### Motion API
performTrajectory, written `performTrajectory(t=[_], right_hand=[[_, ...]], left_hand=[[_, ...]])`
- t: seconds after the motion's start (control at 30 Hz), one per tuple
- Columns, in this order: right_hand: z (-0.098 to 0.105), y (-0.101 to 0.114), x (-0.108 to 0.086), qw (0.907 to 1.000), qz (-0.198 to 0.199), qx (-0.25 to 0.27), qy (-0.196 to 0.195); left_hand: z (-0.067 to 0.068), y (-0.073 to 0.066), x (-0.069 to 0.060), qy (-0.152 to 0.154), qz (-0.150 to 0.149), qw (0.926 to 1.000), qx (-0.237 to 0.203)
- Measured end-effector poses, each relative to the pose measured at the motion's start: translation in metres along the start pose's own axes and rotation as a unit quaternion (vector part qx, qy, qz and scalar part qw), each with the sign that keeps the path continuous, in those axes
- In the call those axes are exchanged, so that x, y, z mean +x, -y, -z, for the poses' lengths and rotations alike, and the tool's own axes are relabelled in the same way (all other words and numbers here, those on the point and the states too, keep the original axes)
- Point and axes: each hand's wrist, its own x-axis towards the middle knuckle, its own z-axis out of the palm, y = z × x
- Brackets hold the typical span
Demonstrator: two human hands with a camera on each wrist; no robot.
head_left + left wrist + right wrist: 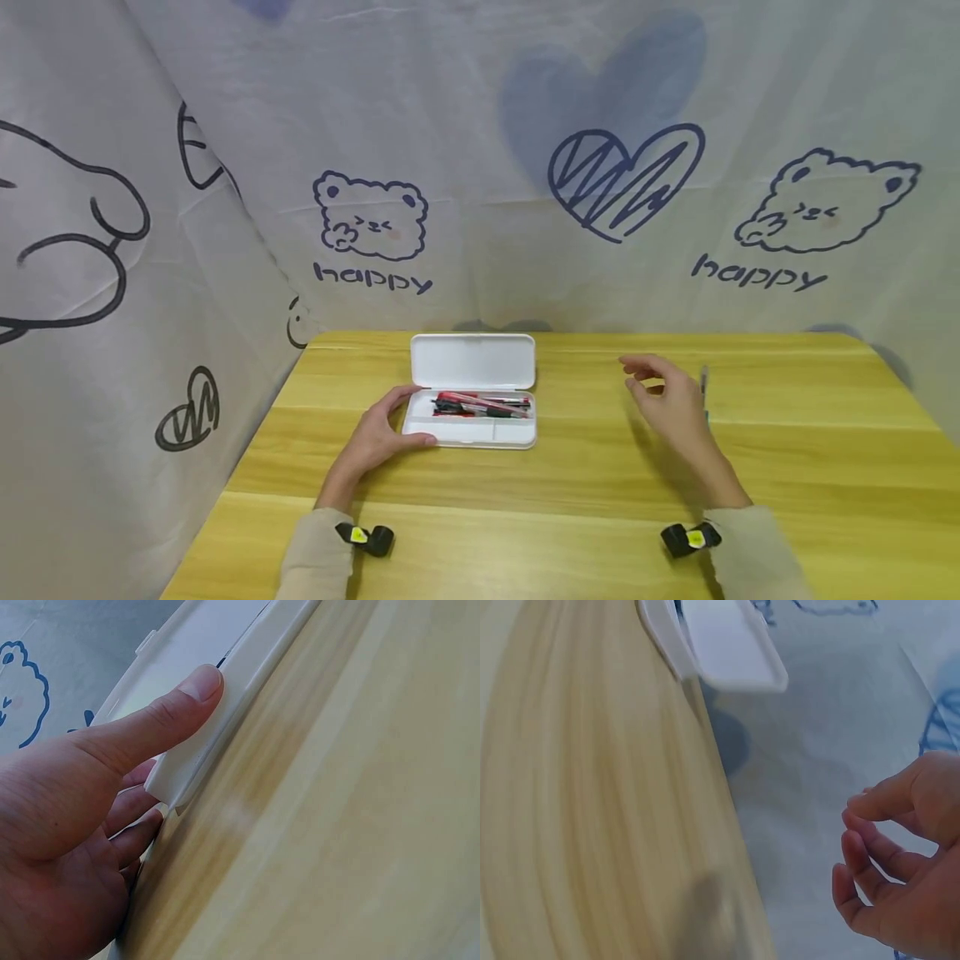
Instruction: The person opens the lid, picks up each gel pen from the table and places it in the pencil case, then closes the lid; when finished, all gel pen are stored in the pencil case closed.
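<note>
A white pencil case (450, 431) lies with its lid (473, 362) raised at the back. Several red and black pens (480, 405) are heaped in its long rear compartment. My left hand (377, 436) grips the case's left end, thumb at the front edge and fingers round the far side. In the left wrist view, the thumb presses on the case's rim (187, 761). My right hand (667, 404) hovers over the table to the right of the case, fingers loosely bent and holding nothing. Partly hidden behind it lies a thin pen (704, 380).
Beneath everything is a yellow wood-grain table (510, 533). A pale cloth with drawn hearts and bears (372, 217) hangs along its back and left sides. Each wrist wears a strapped black camera (380, 541).
</note>
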Motion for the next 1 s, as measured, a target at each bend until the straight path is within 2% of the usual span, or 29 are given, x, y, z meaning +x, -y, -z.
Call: performTrajectory(t=[0.17, 0.3, 0.43, 0.57, 0.7, 1.0], right_hand=[[0.016, -0.018, -0.002, 0.999, -0.02, -0.037, -0.015], [0.027, -0.038, -0.007, 0.9953, -0.05, -0.082, -0.008], [0.04, -0.053, -0.014, 0.9887, -0.087, -0.12, 0.022], [0.051, -0.065, -0.017, 0.9754, -0.136, -0.162, 0.061], [0.058, -0.07, -0.018, 0.9648, -0.175, -0.179, 0.079], [0.063, -0.071, -0.014, 0.9592, -0.2, -0.181, 0.085]], left_hand=[[0.001, 0.0, -0.002, 0.002, 0.007, 1.0, -0.003], [-0.001, 0.001, -0.003, 0.002, 0.009, 1.0, -0.002], [-0.001, 0.0, -0.002, 0.003, 0.008, 1.0, -0.002], [0.0, -0.002, -0.001, 0.003, 0.003, 1.0, -0.003], [0.001, -0.004, 0.0, 0.002, 0.0, 1.0, -0.002], [0.002, -0.003, -0.001, -0.001, 0.002, 1.0, -0.001]])
